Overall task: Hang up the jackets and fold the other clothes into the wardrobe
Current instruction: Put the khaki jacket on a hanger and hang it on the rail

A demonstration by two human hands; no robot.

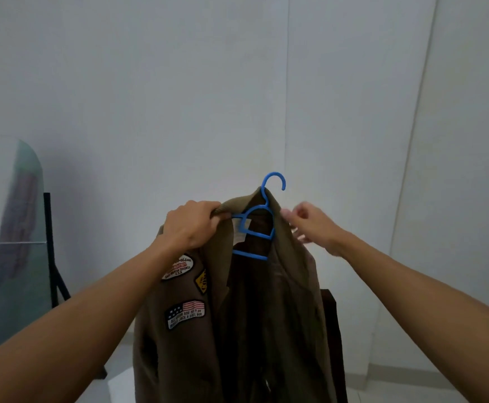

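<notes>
A brown jacket (255,315) with sewn patches on its left front hangs in front of me on a blue plastic hanger (256,225), whose hook sticks up above the collar. My left hand (192,225) grips the jacket's left collar and shoulder at the hanger's arm. My right hand (310,225) is at the right shoulder with fingers curled at the fabric; it is blurred, so whether it holds the cloth is unclear. The hanger's right arm is hidden under the jacket.
A white wall fills the background, with vertical panel seams (287,97) behind the jacket. A standing mirror (13,242) on a black frame leans at the left. A dark wooden piece (332,330) shows behind the jacket at the lower right.
</notes>
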